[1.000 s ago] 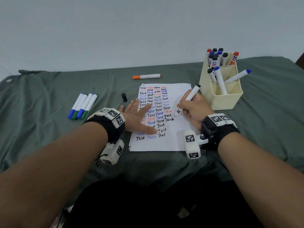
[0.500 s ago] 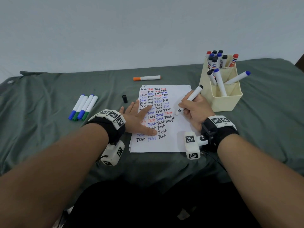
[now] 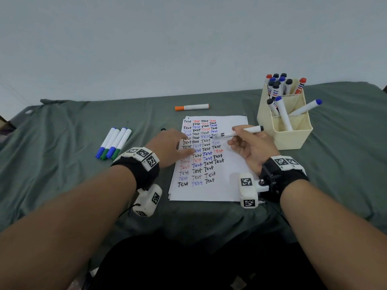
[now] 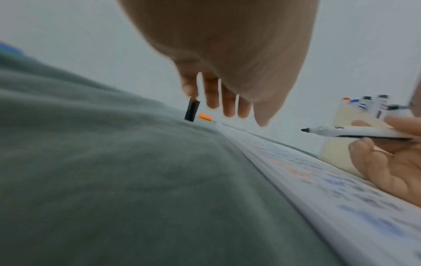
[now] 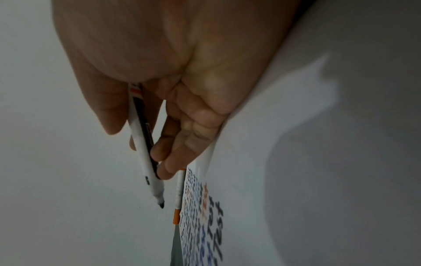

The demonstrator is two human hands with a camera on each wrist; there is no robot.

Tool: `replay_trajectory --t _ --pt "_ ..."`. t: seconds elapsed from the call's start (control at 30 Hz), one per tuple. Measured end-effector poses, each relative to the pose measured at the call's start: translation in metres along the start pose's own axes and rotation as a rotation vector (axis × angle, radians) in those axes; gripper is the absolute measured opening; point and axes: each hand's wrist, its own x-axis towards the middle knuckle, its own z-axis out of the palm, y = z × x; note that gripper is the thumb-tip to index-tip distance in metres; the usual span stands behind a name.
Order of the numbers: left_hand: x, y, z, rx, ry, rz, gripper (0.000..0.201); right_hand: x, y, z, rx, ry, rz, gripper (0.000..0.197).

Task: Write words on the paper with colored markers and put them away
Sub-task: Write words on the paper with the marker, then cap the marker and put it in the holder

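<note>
Your right hand (image 3: 251,147) pinches an uncapped white marker with a black tip (image 3: 238,131) between thumb and fingers, holding it level above the white sheet of paper covered in rows of "Test" (image 3: 222,181), tip off the page. Your left hand (image 3: 169,147) reaches with straight, relaxed fingers over the sheet's left edge; its little finger hangs just above the small black marker cap (image 4: 192,110) standing on the grey-green cloth (image 3: 62,164). The cream plastic marker holder (image 3: 293,132) stands right of the sheet.
</note>
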Motion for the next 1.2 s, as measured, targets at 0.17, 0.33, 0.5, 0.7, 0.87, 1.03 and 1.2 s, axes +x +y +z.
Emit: replay_trajectory --t 0.17,0.33,0.5,0.7,0.87,1.03,1.2 --pt "0.011 -0.025 -0.005 -0.034 0.309 -0.025 0.018 0.003 0.0 -0.002 0.034 -0.033 0.038 0.015" --pt "0.028 -0.049 -0.001 0.023 0.23 -0.204 0.032 0.004 0.002 -0.006 0.004 -0.03 -0.018 0.012" --pt "0.035 -0.044 -0.006 0.016 0.188 -0.232 0.024 0.005 0.006 -0.008 -0.03 -0.033 -0.029 0.013" --pt "0.031 -0.01 -0.008 -0.031 0.263 -0.007 0.024 0.005 0.005 -0.009 -0.047 -0.034 -0.019 0.015" --pt "0.031 0.01 -0.011 -0.053 0.231 0.084 0.023 0.001 0.002 -0.007 -0.041 -0.052 -0.013 0.013" --pt "0.036 0.022 -0.011 -0.168 0.194 0.098 0.017 0.0 0.002 -0.006 -0.048 -0.064 -0.016 0.011" --pt "0.04 0.031 -0.012 -0.368 0.179 0.008 0.014 0.0 0.002 -0.005 -0.056 -0.065 -0.027 0.012"
